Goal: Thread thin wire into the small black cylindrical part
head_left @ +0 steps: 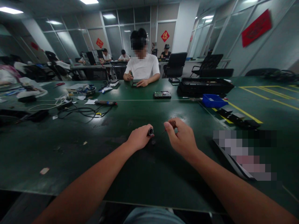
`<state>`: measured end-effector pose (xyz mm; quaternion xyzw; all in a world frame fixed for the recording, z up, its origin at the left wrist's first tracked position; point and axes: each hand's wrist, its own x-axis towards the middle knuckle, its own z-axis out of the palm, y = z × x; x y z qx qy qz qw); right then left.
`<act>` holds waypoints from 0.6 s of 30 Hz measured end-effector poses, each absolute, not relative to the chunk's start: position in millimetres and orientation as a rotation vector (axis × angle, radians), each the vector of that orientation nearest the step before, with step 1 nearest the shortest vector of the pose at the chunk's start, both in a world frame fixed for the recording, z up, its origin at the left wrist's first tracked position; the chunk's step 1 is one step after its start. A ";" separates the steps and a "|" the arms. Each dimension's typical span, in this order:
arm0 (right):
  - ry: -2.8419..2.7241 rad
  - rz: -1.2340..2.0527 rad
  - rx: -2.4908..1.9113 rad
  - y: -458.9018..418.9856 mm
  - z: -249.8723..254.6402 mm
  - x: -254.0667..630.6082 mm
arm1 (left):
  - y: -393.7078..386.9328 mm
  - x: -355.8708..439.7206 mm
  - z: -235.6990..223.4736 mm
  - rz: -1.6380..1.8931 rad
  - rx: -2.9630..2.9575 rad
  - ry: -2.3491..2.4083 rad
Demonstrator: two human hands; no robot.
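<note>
The person's bare forearms (98,174) come closest to me, stretched over the green table (144,174). The left hand (139,137) is curled around a dark cylinder (150,132), its ringed open end showing past the thumb and forefinger. The right hand (183,138) pinches a brown-handled tool (173,123) between thumb and bent fingers, the thin shaft slanting toward the cylinder but apart from it. A small round piece (153,142) sits just below the cylinder. Farther off are a circuit board (161,94), a blue bin (212,101) and a white-shirted co-worker (143,67).
</note>
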<state>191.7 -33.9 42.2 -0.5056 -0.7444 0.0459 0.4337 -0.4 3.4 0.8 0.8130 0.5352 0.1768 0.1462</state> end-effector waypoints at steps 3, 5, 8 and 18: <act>-1.889 0.105 -1.266 -32.8 41.7 191.6 | 2.8 -0.2 1.6 0.483 2.348 1.574; -1.963 0.160 -1.277 -31.6 40.0 190.7 | 2.9 -0.3 1.6 0.479 2.355 1.598; -2.126 0.257 -1.388 -28.7 34.5 188.2 | 3.7 -1.0 0.2 0.485 2.360 1.636; -2.429 0.391 -1.544 -23.6 19.0 178.6 | 6.0 -2.8 -2.8 0.469 2.334 1.687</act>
